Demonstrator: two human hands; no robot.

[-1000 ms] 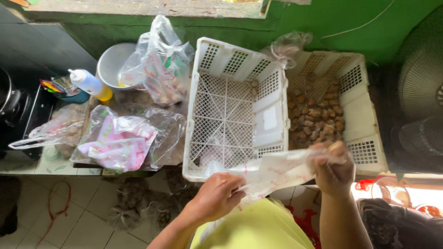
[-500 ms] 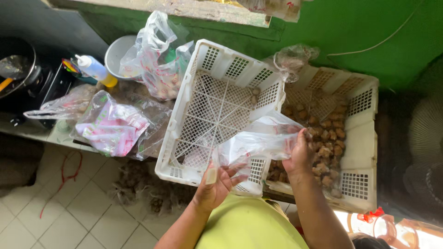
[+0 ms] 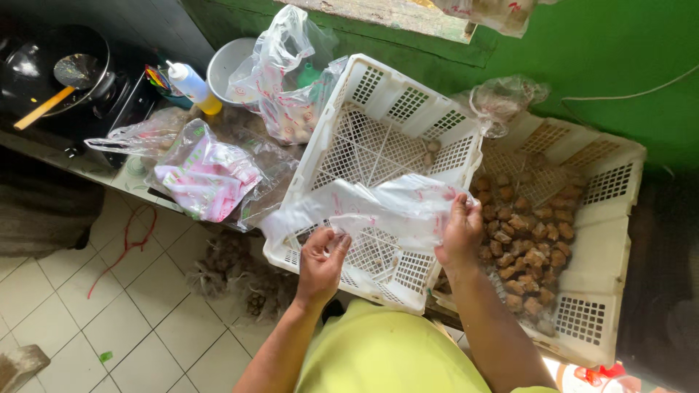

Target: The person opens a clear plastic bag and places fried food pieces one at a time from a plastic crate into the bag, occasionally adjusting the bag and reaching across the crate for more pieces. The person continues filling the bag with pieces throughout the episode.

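Observation:
A clear plastic bag (image 3: 378, 211) is stretched flat between both hands, over a white slatted crate (image 3: 378, 94). My left hand (image 3: 322, 262) pinches the bag's near left edge. My right hand (image 3: 460, 234) grips its right edge. The crate under the bag is tilted and nearly bare, with a few brown lumps at its far corner. To the right, a second white crate (image 3: 619, 218) holds several brown lumps (image 3: 528, 233).
Plastic bags (image 3: 207, 175) lie heaped on the counter at left, beside a white bowl (image 3: 226, 62), a squeeze bottle (image 3: 191, 86) and a black wok with a ladle (image 3: 51, 69). A green wall (image 3: 611, 51) stands behind. White floor tiles (image 3: 109, 320) lie below.
The bag has been pulled out wider and flatter between my hands. My left hand has shifted left along its edge, and the view has swung slightly right.

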